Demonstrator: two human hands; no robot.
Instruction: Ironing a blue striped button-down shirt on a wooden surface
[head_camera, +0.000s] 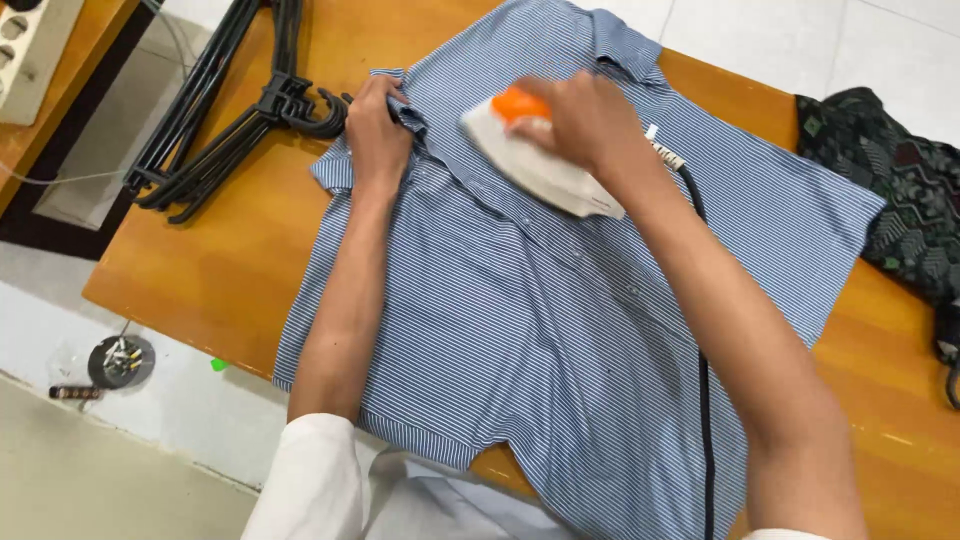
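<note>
A blue-and-white striped shirt (560, 330) lies flat on the wooden table (220, 270), collar at the far side. My right hand (585, 120) grips the handle of a white iron with an orange knob (540, 160), which rests on the shirt's upper chest. Its black cord (705, 420) runs back along my right forearm. My left hand (378, 130) pinches a bunched fold of the shirt's shoulder and sleeve, just left of the iron.
A bundle of black clothes hangers (230, 110) lies at the table's far left corner. A dark patterned cloth (900, 200) sits at the right edge. A round ashtray (120, 360) stands on the floor to the left, and a power strip (30, 45) lies at top left.
</note>
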